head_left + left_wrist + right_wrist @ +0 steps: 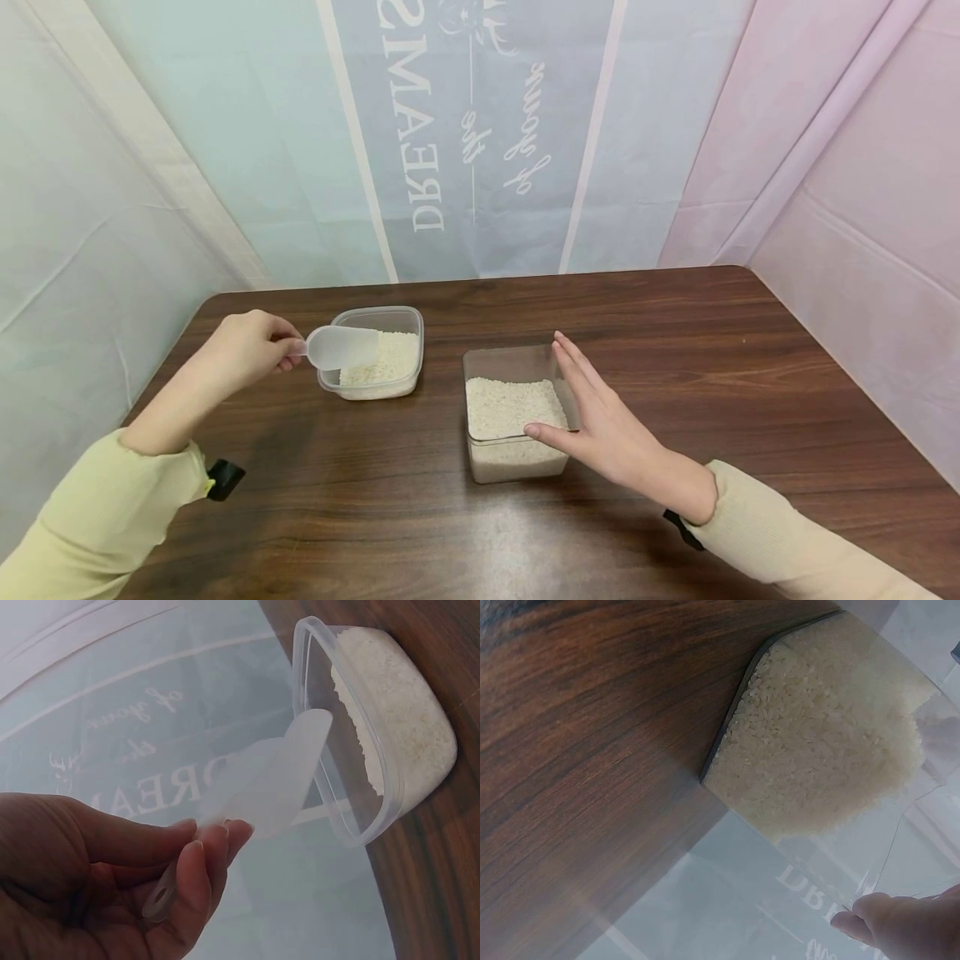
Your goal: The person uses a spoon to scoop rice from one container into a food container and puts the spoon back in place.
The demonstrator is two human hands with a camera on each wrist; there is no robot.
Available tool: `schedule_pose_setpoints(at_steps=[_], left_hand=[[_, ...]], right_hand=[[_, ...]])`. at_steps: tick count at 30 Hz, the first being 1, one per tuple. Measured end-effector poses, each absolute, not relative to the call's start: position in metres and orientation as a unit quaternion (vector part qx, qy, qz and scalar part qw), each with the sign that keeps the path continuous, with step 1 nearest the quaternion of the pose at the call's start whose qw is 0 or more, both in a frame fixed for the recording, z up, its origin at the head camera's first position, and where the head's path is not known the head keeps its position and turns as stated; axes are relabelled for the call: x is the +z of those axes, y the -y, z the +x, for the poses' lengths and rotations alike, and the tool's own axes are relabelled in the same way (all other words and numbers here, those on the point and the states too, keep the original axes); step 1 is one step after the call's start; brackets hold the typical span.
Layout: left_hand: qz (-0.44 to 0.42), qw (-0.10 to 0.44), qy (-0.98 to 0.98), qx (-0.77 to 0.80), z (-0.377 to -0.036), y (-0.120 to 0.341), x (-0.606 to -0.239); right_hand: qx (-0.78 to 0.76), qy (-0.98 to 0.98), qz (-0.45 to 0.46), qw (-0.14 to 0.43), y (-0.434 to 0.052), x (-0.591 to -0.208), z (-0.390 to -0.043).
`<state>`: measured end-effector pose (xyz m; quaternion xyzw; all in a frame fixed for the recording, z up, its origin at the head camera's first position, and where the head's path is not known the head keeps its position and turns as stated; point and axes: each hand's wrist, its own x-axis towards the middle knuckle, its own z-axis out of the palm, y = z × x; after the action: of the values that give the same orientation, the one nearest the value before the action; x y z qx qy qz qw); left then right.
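Note:
My left hand [258,346] pinches the handle of a translucent white scoop [341,346] between thumb and fingers. The scoop's bowl hangs tilted over the near-left part of a clear plastic container [420,350], which has white rice [393,357] in it. In the left wrist view, the scoop's tip [319,724] overlaps that container's rim [367,705]. On the right, my right hand [600,417] rests at a taller, squarer clear container [480,358] holding more rice [513,408]. Its fingers are straight along the right side, thumb at the front rim. In the right wrist view, fingertips [870,911] touch the rim.
Both containers stand on a dark brown wooden table [675,375], a short gap apart. A printed fabric backdrop [480,167] hangs behind the table's far edge. Pale fabric walls [885,200] rise at both sides.

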<state>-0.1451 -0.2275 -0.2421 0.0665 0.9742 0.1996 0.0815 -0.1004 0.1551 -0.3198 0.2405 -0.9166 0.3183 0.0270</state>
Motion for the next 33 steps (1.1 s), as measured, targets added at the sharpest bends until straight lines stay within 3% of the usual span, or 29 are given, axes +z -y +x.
schedule_pose_setpoints(at_steps=[16,33], left_hand=[[0.062,-0.017,-0.976,0.209,-0.138,0.216,-0.234],[0.112,-0.062,-0.965,0.227,-0.120,0.186,-0.213]], right_hand=[[0.317,0.916,0.242,0.030,-0.155,-0.319,-0.100],[0.318,0.916,0.244,0.032,-0.155,-0.320,-0.101]])
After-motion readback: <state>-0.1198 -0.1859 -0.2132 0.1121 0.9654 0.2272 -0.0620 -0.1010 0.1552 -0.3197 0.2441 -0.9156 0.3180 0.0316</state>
